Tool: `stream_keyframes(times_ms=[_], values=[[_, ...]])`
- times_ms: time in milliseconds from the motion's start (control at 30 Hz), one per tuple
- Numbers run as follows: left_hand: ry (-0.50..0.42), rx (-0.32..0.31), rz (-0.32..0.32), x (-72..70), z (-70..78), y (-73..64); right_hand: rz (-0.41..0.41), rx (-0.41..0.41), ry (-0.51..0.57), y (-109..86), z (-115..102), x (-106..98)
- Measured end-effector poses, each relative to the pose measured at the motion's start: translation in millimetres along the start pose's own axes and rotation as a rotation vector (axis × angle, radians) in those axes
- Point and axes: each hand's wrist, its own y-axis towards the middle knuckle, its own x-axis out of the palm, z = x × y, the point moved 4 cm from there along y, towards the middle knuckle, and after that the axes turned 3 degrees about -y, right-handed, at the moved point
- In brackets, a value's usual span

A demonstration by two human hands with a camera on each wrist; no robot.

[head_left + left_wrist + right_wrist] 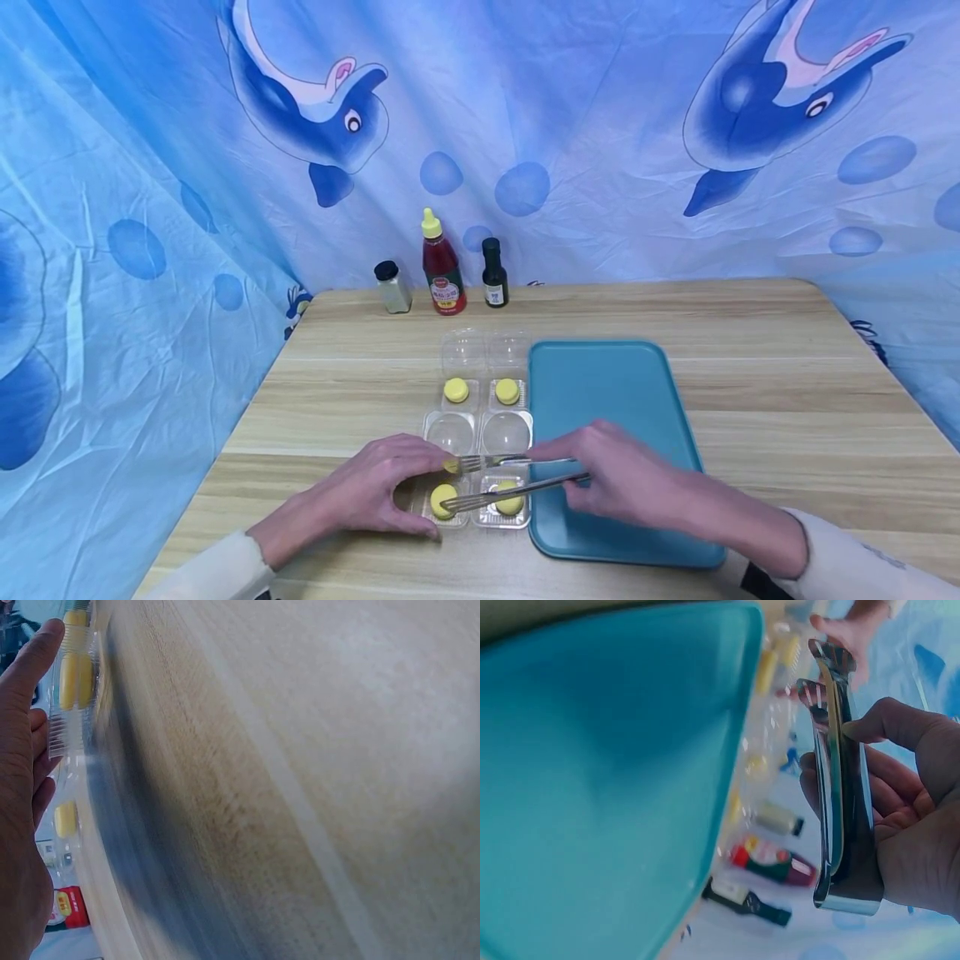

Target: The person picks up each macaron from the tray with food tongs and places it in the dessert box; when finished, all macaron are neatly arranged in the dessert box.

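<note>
My right hand (618,475) grips metal tongs (847,787) with fork-like ends, their two arms apart. One tip overlaps the yellow macaron (442,501) in the near left cup of the clear plastic box (450,435); the other reaches to my left fingertips. My left hand (390,483) spreads thumb and fingers around that near left corner, as the left wrist view shows beside the box wall. Another macaron (509,497) lies in the near right cup, partly behind the tongs. Two more, a left one (456,390) and a right one (507,392), sit in cups farther back.
A blue tray (615,400) lies right of the boxes, under my right hand. Toward the back edge of the wooden table (337,358) stand a black-capped jar (393,289), a red sauce bottle (444,279) and a small dark bottle (494,275). A dolphin-print curtain hangs behind.
</note>
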Motion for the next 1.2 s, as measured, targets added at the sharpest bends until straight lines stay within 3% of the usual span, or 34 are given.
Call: stream_keyframes(times_ms=[133, 333, 567, 900, 1200], values=[[-0.003, -0.005, -0.005, 0.2, -0.4, -0.1, 0.049, 0.063, 0.027, -12.7, 6.2, -21.2], [-0.019, -0.015, -0.012, 0.0, -0.5, 0.6, 0.175, 0.251, -0.013, -38.0, 24.9, -49.9], [-0.028, -0.025, -0.023, 0.1, -0.7, -0.1, 0.355, 0.322, -0.128, -73.6, 58.8, -74.6], [-0.001, -0.015, -0.005, -0.1, 1.9, -1.7, 0.561, 0.494, -0.291, -137.0, 128.0, -90.6], [-0.005, -0.007, 0.0, 1.0, 2.8, -1.7, 0.645, 0.639, -0.344, -173.0, 164.6, -89.5]])
